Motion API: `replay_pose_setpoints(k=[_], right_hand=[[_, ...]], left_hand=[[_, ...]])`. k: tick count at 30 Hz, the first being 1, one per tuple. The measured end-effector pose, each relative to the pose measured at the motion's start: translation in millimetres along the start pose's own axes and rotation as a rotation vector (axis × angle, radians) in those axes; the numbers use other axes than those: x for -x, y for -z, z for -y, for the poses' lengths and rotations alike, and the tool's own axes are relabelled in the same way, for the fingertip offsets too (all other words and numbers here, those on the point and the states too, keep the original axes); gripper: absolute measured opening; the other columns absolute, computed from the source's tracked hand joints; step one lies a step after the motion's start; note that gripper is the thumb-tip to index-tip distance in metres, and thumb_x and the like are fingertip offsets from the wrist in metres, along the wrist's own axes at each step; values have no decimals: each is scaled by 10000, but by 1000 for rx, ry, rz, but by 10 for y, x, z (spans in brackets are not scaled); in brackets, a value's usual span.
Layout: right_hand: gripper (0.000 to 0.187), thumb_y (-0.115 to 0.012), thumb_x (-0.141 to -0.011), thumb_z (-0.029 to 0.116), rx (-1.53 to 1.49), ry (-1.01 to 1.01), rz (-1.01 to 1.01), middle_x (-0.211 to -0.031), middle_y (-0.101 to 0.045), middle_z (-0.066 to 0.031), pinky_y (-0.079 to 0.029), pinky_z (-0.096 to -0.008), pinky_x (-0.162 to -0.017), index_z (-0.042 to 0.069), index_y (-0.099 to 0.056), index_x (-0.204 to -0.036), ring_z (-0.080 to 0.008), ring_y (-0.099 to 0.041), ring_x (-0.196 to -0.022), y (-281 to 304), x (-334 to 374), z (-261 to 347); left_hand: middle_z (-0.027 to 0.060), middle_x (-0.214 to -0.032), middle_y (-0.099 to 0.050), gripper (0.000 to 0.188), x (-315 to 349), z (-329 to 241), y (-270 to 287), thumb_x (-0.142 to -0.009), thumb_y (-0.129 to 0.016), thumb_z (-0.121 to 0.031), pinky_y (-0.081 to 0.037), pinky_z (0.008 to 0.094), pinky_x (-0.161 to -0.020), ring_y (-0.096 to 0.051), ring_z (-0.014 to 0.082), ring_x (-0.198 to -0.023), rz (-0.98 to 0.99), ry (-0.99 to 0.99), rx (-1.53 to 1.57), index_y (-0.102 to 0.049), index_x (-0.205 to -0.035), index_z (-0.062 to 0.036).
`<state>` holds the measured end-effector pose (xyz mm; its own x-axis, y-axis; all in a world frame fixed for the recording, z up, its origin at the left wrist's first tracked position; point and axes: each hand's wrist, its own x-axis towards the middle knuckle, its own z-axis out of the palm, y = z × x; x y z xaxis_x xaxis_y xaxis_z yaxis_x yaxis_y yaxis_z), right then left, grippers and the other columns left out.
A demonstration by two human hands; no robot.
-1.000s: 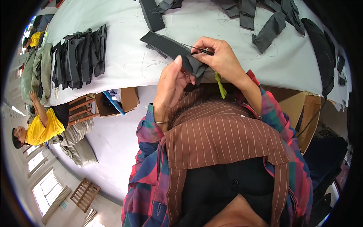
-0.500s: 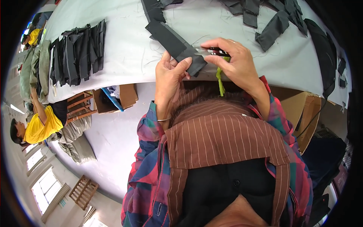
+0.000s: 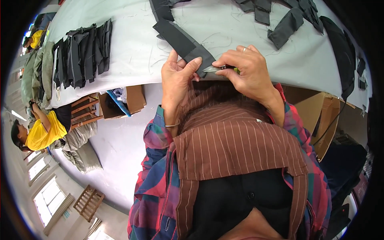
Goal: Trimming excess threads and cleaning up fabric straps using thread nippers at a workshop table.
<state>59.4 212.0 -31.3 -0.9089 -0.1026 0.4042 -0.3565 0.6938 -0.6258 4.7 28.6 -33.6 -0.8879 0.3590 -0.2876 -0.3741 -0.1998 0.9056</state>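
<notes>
A dark grey strip of fabric (image 3: 180, 39) slants across the near edge of the table. My left hand (image 3: 178, 76) pinches its near end, thumb on top and fingers beneath. My right hand (image 3: 250, 72) is closed around a pair of thread snips (image 3: 214, 69) with silver blades and a dark handle. The blade tips point left and rest at the strip's near end, close to my left thumb. A bit of yellow-green tie shows by the snips' handle; the rest is hidden by my right hand.
Several dark strips stand in a row (image 3: 84, 54) at the left of the white table (image 3: 132, 44). More dark pieces (image 3: 286, 30) lie far right, near a black bag-like item (image 3: 340, 56). Cardboard boxes (image 3: 136, 100) sit below the table. A person in yellow (image 3: 46, 130) works at the left.
My right hand has brought the snips down and toward the strip's near corner, and the blades look closer together. The hanging tie has gone mostly out of sight. My left hand keeps its pinch.
</notes>
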Motion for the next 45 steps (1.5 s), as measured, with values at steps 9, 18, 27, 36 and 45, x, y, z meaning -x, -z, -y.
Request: replay_pose_setpoints(k=[9,18,27,36,45], right_hand=[[180,-731,-776,157,-440,-342,-50,-798,-670,-12,-454,-274,-704,77,-678,-929,-131,-595,-744,162,73,-60],[158,-692,-823,150,-518,-398,-4,-796,-672,-27,-463,-261,-719,62,-678,-953,-124,-600,-775,93,86,-18],[120,-739,-764,208,-92,2,-144,-733,-656,36,-339,-300,-600,158,-689,-860,-162,-482,-601,22,28,-98],[154,-736,-744,138,-326,-20,-161,-799,-656,25,-420,-307,-621,134,-667,-882,-177,-577,-678,142,-146,77],[76,-679,-823,51,-635,-56,-256,-707,-621,-14,-401,-227,-562,16,-644,-881,-54,-535,-634,219,-271,170]], left_hand=[[109,-883,-644,806,64,-64,94,-830,-668,-5,-455,215,-487,-542,79,-594,-30,-44,24,-158,-1453,49],[107,-853,-631,838,127,-82,63,-850,-646,-1,-456,224,-514,-550,95,-612,-72,-80,-32,-88,-1476,19],[83,-774,-627,762,128,-112,11,-840,-668,-1,-457,217,-490,-557,89,-573,-20,-52,8,-217,-1455,8],[48,-813,-632,475,121,-225,-113,-858,-656,-21,-471,207,-506,-561,71,-592,-61,-30,20,-485,-1299,24],[-8,-611,-540,416,357,-822,-112,-935,-596,-362,-375,179,-502,-508,41,-599,126,-124,-620,-649,-1129,3]])
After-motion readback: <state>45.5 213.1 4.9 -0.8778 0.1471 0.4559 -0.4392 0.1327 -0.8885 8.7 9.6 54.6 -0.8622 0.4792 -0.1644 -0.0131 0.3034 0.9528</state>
